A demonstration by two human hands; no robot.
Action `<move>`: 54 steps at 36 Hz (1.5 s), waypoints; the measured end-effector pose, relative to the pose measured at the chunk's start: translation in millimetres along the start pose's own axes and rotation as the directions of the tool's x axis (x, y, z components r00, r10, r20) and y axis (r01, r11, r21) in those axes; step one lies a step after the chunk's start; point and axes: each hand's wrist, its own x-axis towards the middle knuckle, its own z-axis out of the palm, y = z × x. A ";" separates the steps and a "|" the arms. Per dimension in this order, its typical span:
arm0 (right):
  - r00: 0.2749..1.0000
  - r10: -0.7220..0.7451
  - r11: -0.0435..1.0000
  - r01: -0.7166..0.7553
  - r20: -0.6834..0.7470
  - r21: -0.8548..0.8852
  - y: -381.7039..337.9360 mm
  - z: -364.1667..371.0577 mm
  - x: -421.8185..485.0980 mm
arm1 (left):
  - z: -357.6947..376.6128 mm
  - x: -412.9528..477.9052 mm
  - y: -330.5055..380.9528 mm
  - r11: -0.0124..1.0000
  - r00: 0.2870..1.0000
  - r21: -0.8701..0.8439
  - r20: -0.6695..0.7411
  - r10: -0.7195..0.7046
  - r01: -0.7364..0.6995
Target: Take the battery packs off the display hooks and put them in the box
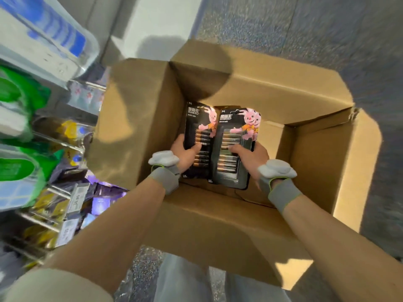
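You stand on a grey speckled floor (pixel 305 29), a white wall panel (pixel 157 20) ahead, shelves (pixel 41 222) of blurred green, blue and yellow goods at your left.

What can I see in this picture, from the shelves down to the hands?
Left pack: one, black with pink rabbit, in the box opening.
Right pack: one, same colours, beside it.
Box: one, brown cardboard, flaps open, on the floor.
Shelf goods: many, green, blue, yellow, blurred, at left.
Price tags: at least two, white, on the shelf edges.
Floor: grey, speckled, around the box.
Wrist devices: two, pale grey, one per wrist.
Left hand: grips the left pack.
Right hand: grips the right pack.
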 end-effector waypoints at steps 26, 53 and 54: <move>0.680 -0.403 0.874 0.484 0.612 0.037 -103.8 62.4 -259.3 | -149.6 -255.3 -49.9 0.493 0.900 -0.817 -0.412 -0.140 -0.298; -0.011 -0.416 0.391 0.901 0.909 0.189 -7.5 117.2 -642.9 | -194.2 -688.7 -228.1 0.562 0.174 -0.426 -0.878 -0.446 -0.709; 0.004 -0.397 0.422 0.889 0.918 0.179 -6.2 112.5 -648.3 | -193.7 -689.7 -227.9 0.570 0.157 -0.427 -0.874 -0.461 -0.702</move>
